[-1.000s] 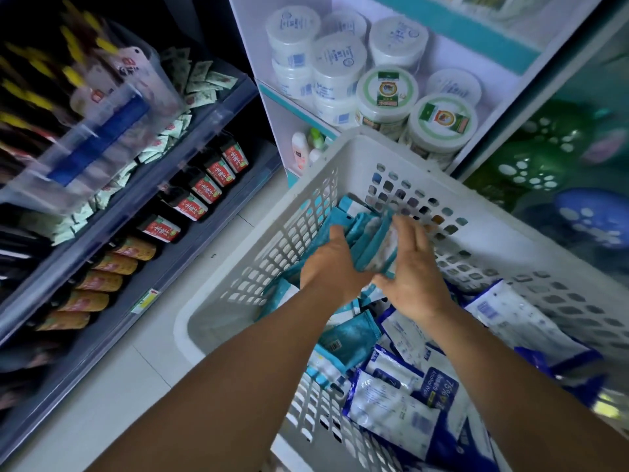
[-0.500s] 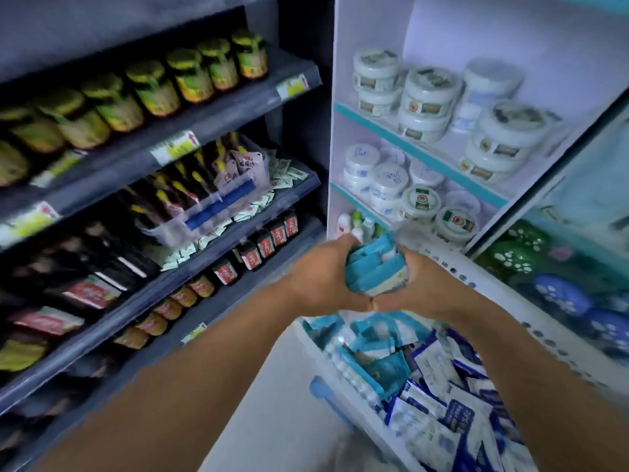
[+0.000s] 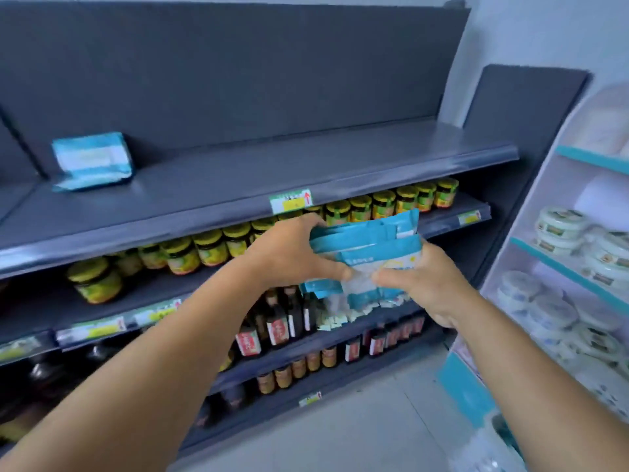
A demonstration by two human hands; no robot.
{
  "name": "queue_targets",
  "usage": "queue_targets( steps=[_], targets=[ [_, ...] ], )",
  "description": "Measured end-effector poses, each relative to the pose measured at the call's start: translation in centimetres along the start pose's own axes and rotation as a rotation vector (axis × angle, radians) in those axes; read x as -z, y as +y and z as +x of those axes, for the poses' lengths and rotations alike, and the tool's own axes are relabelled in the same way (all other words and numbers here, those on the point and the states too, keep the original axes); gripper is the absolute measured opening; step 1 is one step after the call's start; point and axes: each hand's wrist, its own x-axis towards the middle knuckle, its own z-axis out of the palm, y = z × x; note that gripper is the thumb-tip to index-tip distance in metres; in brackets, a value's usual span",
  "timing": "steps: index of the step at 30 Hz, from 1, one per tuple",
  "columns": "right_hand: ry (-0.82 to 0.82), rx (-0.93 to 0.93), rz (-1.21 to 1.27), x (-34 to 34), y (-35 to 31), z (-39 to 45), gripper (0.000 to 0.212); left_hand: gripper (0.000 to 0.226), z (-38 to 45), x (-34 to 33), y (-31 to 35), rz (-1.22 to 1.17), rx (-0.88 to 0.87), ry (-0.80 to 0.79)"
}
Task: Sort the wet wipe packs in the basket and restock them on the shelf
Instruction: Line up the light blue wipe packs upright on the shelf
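Clamping wipe packs (image 3: 366,248) between both hands

The packs (image 3: 366,248) held between the left hand (image 3: 294,248) and the right hand (image 3: 423,284) are seen to be of glossy plastic film, teal and white, crinkled where gripped and partly see-through at the lower edge. The same shiny film is shown by the pack (image 3: 91,161) on the top shelf (image 3: 272,175), which appears as smooth, matt dark grey metal with a faint sheen along its front lip. A paper price tag (image 3: 291,201) is fixed to that lip. The jars (image 3: 207,248) look like glossy glass with paper labels. The tubs (image 3: 561,224) look like smooth white plastic. The floor (image 3: 357,437) is pale and smooth.
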Motion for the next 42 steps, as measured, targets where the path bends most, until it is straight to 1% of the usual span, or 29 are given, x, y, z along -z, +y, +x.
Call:
queue_targets(
  steps=[2, 4, 6, 8, 10, 11, 13, 16, 19, 21, 22, 24, 27, 30, 33, 36, 37, 40, 42],
  targets=[
    [-0.034, 0.037, 0.019, -3.6, -2.1, 1.5, 0.037, 0.072, -1.2, 2.7, -3.3, -0.245, 0.028, 0.113],
    [-0.075, 0.07, 0.047, -6.9, -4.0, 2.8, 0.034, 0.058, -2.4, 4.9, -6.2, -0.485, 0.048, 0.197],
    [-0.117, 0.094, 0.086, -9.8, -5.3, 4.2, 0.035, 0.047, -3.5, 6.7, -8.8, -0.712, 0.075, 0.279],
    [-0.16, 0.116, 0.109, -12.6, -6.6, 5.7, 0.033, 0.049, -4.3, 8.1, -11.3, -0.909, 0.12, 0.354],
    [-0.212, 0.138, 0.14, -15.5, -7.7, 7.2, 0.032, 0.057, -4.6, 8.9, -13.2, -1.093, 0.159, 0.355],
    [-0.24, 0.145, 0.159, -17.1, -8.1, 8.0, 0.035, 0.053, -4.5, 9.2, -14.0, -1.131, 0.163, 0.349],
    [-0.284, 0.149, 0.19, -20.1, -9.0, 9.8, 0.04, 0.043, -4.0, 10.0, -15.8, -1.14, 0.179, 0.372],
    [-0.321, 0.158, 0.205, -23.9, -10.1, 13.3, 0.04, 0.047, -3.0, 12.6, -18.8, -1.111, 0.196, 0.397],
    [-0.379, 0.168, 0.226, -27.5, -11.1, 17.2, 0.041, 0.047, -1.7, 15.9, -22.1, -1.048, 0.142, 0.449],
    [-0.438, 0.17, 0.205, -30.0, -11.7, 19.7, 0.044, 0.049, -0.9, 17.8, -24.1, -0.95, 0.157, 0.468],
    [-0.475, 0.172, 0.191, -31.3, -12.1, 20.9, 0.045, 0.047, -0.6, 18.6, -25.1, -0.918, 0.169, 0.482],
    [-0.552, 0.191, 0.16, -33.6, -12.9, 23.0, 0.047, 0.044, -0.2, 19.8, -27.3, -0.936, 0.183, 0.547],
    [-0.638, 0.222, 0.109, -37.3, -13.8, 25.2, 0.052, 0.056, -0.1, 21.4, -30.3, -0.972, 0.193, 0.67],
    [-0.659, 0.242, 0.074, -40.8, -14.1, 26.8, 0.059, 0.066, -0.3, 23.2, -33.5, -0.918, 0.201, 0.733],
    [-0.691, 0.251, 0.001, -43.2, -13.7, 27.9, 0.07, 0.071, -0.5, 23.6, -36.6, -0.883, 0.225, 0.705],
    [-0.705, 0.238, -0.184, -43.8, -12.9, 28.4, 0.084, 0.08, -0.6, 23.0, -38.7, -0.798, 0.263, 0.591],
    [-0.707, 0.226, -0.208, -43.8, -12.5, 28.7, 0.089, 0.084, -0.5, 22.9, -39.2, -0.759, 0.271, 0.555],
    [-0.675, 0.182, -0.206, -44.1, -11.5, 28.9, 0.102, 0.093, -0.1, 22.6, -39.6, -0.746, 0.276, 0.476],
    [-0.664, 0.171, -0.183, -44.8, -11.2, 28.4, 0.102, 0.098, 0.5, 22.3, -39.5, -0.775, 0.238, 0.441]
  ],
)
